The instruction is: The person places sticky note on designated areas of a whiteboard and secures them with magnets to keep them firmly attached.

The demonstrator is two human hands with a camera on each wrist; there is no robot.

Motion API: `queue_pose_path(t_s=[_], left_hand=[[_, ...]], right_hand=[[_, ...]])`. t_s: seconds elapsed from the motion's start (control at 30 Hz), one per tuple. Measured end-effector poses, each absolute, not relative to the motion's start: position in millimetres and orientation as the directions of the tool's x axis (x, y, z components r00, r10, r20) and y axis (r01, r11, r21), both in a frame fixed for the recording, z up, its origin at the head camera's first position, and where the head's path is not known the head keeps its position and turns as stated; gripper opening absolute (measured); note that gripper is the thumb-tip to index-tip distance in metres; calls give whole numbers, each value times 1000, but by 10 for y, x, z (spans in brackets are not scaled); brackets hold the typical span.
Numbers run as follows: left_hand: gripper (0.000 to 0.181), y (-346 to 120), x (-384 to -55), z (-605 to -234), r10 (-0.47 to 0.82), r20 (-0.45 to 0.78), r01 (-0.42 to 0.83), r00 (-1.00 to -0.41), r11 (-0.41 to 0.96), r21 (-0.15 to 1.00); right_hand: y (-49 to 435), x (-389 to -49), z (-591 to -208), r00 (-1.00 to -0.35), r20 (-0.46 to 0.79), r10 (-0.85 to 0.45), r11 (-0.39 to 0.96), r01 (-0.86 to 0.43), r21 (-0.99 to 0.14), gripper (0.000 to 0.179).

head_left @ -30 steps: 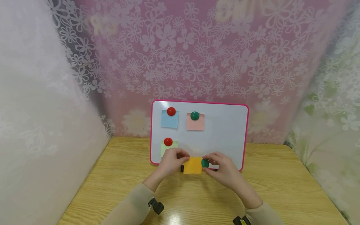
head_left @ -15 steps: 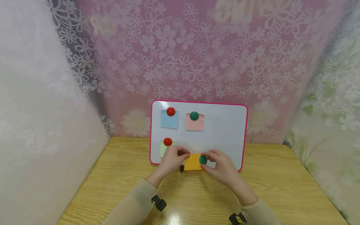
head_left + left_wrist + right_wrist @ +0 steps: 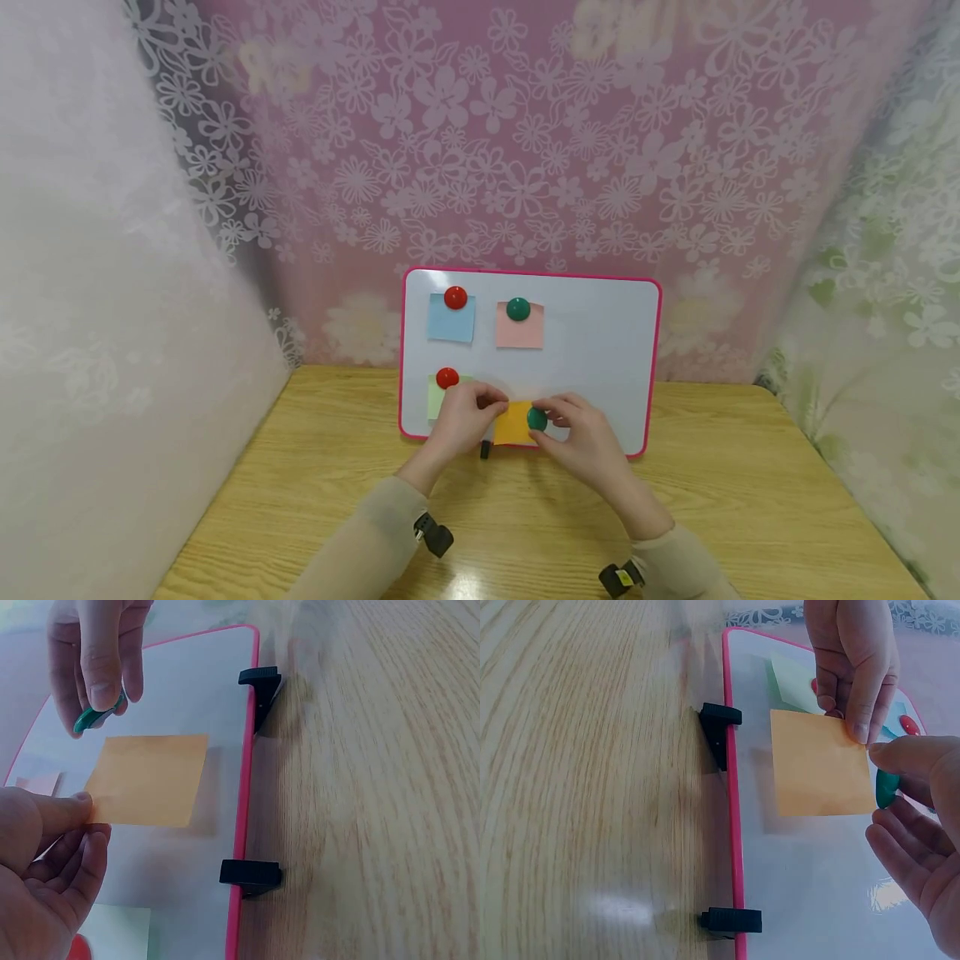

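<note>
My left hand pinches an orange sticky note by its upper left corner, thumb against fingers. The note hovers just in front of the lower middle of a pink-framed whiteboard, casting a shadow on it in the wrist views. A round green magnet is pinched between the thumb and fingers of my right hand, right beside the note's right edge. Left of the note, a pale green note under a red magnet is partly covered by my left hand.
Higher on the board, a red magnet holds a blue note and a green magnet holds a pink note. Black feet support the board's lower edge on the wooden table. A flowered curtain hangs behind.
Both hands have moved up and closer to the whiteboard, carrying the orange note and the green magnet. The magnet has shifted slightly left with the right hand.
</note>
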State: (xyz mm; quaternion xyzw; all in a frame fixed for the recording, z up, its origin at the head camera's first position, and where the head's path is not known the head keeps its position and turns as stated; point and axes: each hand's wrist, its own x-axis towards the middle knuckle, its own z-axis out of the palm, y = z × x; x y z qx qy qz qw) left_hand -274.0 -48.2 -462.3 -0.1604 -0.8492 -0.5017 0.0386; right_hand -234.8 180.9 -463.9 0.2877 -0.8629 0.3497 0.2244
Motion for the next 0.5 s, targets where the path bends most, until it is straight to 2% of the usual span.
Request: queue_pose_path(t_s=[0.3,0.5], left_hand=[[10,-444,-2803,-4610,207,272,339,-940,470,815],[11,-408,-2814,-4579,203,308,368,-930,474,800]], right_hand=[[1770,-2438,-4679,-761,571,-307,626,-613,-482,39],[1747,-2479,-4702,-744,598,-296,694,-598,-400,41]])
